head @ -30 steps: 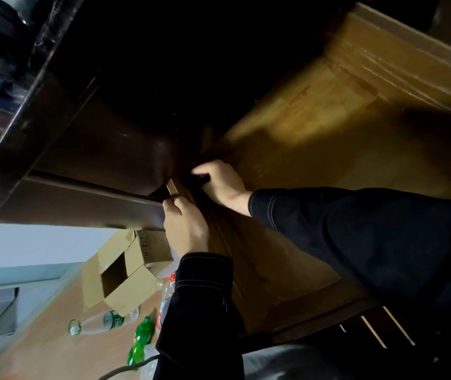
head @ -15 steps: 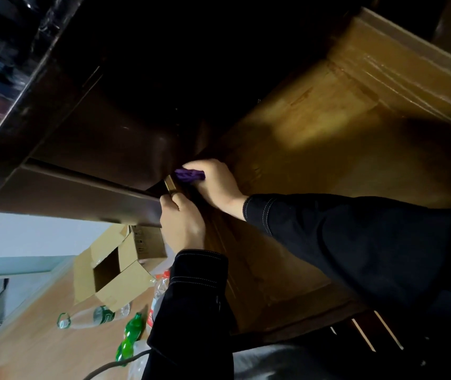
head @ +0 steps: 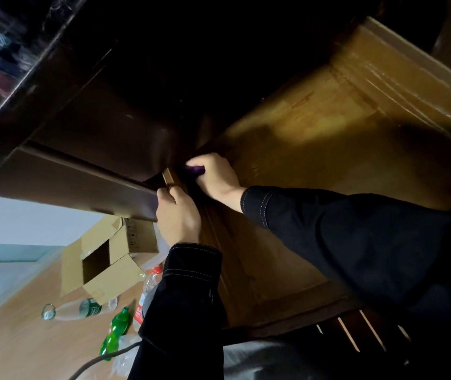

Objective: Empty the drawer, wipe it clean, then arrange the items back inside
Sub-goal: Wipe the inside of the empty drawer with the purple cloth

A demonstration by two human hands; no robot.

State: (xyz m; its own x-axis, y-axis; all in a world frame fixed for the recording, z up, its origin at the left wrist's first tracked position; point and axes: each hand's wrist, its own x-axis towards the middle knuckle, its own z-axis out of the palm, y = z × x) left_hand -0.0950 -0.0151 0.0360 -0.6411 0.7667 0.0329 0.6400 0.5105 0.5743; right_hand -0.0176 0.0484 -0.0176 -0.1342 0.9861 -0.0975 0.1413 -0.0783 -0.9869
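purple cloth (head: 194, 169) gripped in right hand (head: 216, 176), at drawer (head: 314, 138) corner; left hand (head: 178, 215) clamps drawer edge. drawer looks emptied, wiping prob underway; items not back yet.

- The wooden floor (head: 19, 344) carries an open cardboard box (head: 103, 259).
- Beside the box lie a clear plastic bottle (head: 79, 311) and a green bottle (head: 114, 331).

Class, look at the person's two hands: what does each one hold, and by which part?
The right hand is closed around a purple cloth, bunched in the fingers. The left hand grips the drawer's front corner.
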